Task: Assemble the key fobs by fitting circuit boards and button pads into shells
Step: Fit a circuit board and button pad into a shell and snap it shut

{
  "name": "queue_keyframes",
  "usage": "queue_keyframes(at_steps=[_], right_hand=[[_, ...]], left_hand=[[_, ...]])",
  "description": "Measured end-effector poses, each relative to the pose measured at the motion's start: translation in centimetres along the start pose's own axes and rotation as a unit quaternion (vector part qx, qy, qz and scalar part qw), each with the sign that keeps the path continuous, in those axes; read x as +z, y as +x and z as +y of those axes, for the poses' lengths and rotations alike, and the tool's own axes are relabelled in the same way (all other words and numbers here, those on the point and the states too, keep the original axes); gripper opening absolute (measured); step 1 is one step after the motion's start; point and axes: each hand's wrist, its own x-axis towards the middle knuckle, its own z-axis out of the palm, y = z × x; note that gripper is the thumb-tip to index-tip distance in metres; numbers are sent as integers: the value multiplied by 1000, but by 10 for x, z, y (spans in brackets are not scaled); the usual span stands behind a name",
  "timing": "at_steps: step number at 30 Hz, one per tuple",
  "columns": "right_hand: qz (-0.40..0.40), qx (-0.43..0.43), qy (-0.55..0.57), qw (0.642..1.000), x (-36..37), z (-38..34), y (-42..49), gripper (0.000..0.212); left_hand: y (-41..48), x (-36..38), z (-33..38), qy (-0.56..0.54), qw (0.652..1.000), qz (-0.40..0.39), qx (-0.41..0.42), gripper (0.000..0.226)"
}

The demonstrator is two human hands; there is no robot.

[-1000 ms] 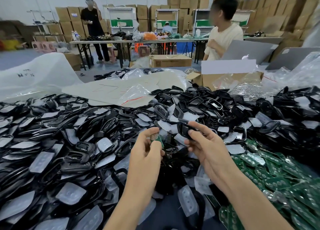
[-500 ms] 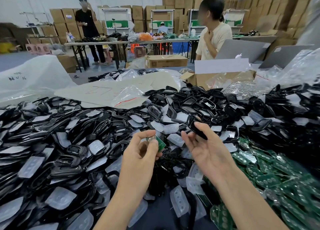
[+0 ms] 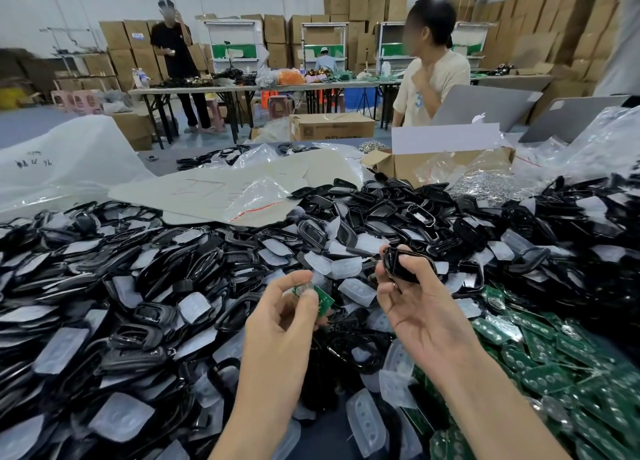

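Factory assembly floor; stacked cartons (image 3: 356,5); folding worktables (image 3: 242,88); heaped black shells (image 3: 381,210).

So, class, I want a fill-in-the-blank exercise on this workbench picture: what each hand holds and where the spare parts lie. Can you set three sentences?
1. The left hand pinches a small ____ circuit board.
2. The right hand holds a ____ shell above the pile.
3. The heap of loose circuit boards lies on the person's ____ side.

Missing words: green; black; right.
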Motion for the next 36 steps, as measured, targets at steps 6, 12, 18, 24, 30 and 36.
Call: queue_keyframes(at_steps=[6,12,18,24,30,36], right_hand=[[-25,4,-43,999,1,1,0,18],[-1,13,-41,999,-1,2,3,15],[-40,-47,-196,979,-3,12,10,19],[-85,-64,-268,957,-9,21,11,18],[-64,-86,-306,946,-10,25,13,23],[-66,-117,-343,930,-12,23,12,42]], left_hand=[[0,0,0,-19,1000,9,17,26],[-1,3,-3,4,1000,13,28,25],[-1,4,-4,14,999,11,45,24],[-1,3,-6,4,1000,8,29,25],[-1,3,-10,58,997,14,45,32],[-3,6,-10,55,996,40,53,13]])
